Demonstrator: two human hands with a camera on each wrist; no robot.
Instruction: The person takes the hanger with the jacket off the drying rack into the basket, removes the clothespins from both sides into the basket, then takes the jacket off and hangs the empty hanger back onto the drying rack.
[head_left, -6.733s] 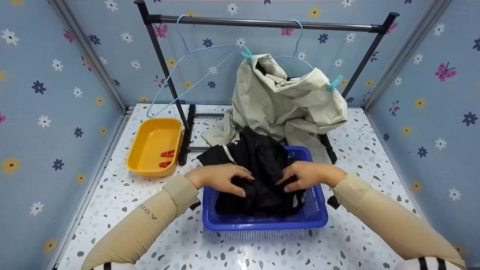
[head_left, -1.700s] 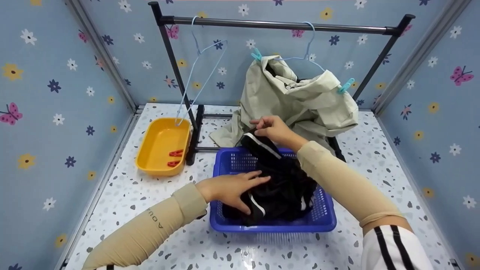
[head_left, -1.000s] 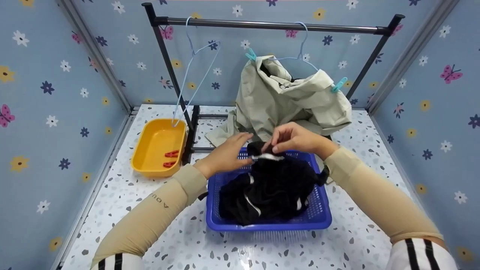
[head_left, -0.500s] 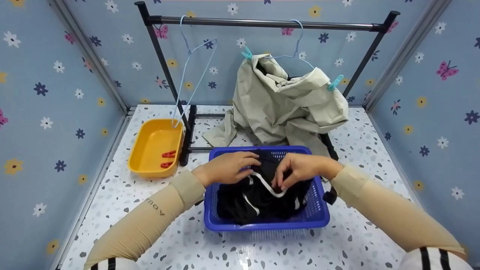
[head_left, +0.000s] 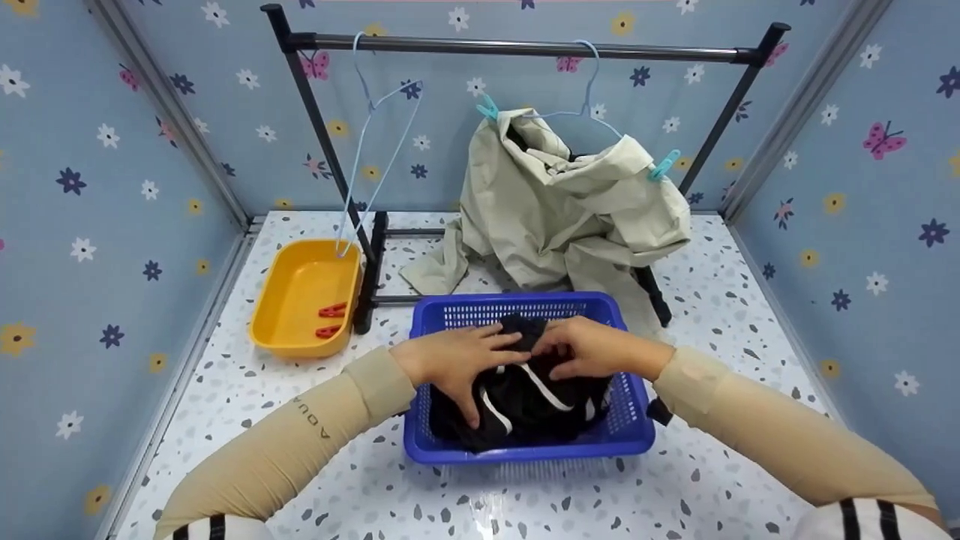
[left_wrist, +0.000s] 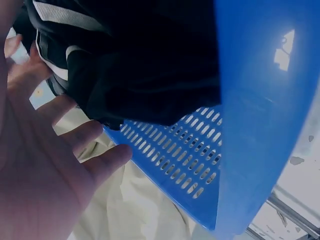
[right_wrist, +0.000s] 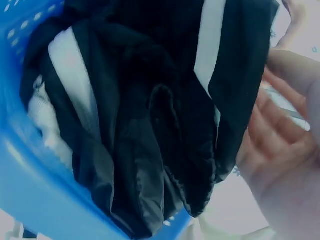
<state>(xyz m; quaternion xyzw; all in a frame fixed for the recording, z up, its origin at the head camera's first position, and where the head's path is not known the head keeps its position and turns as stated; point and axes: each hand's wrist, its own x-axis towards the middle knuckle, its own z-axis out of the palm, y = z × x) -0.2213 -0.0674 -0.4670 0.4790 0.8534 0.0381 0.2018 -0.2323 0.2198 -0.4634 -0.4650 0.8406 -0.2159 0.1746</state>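
A black garment with white stripes [head_left: 536, 420] lies bunched in the blue plastic basket [head_left: 525, 453]. My left hand [head_left: 452, 361] rests over the garment's left side, its fingers spread and straight and its thumb pointing toward the front. In the left wrist view these fingers [left_wrist: 107, 162] stand extended beside the black cloth [left_wrist: 145, 65]. On the garment's right side is my right hand [head_left: 600, 349], with a gap between thumb and forefinger. From the right wrist, its loosely bent fingers [right_wrist: 275, 120] show beside a cloth edge; part of the hand is hidden there.
Behind the basket stands a black rack [head_left: 480, 46]. Beige clothing [head_left: 517, 202] hangs there from a blue hanger with turquoise pegs [head_left: 664, 165]. A bare blue hanger [head_left: 367, 142] hangs at left, above a yellow tub [head_left: 296, 300] holding red pegs [head_left: 330, 310].
The garment, earlier heaped over the basket's back rim, now lies lower inside. My right hand came down with a white-striped edge and loosened from it; my left hand spread over the cloth.
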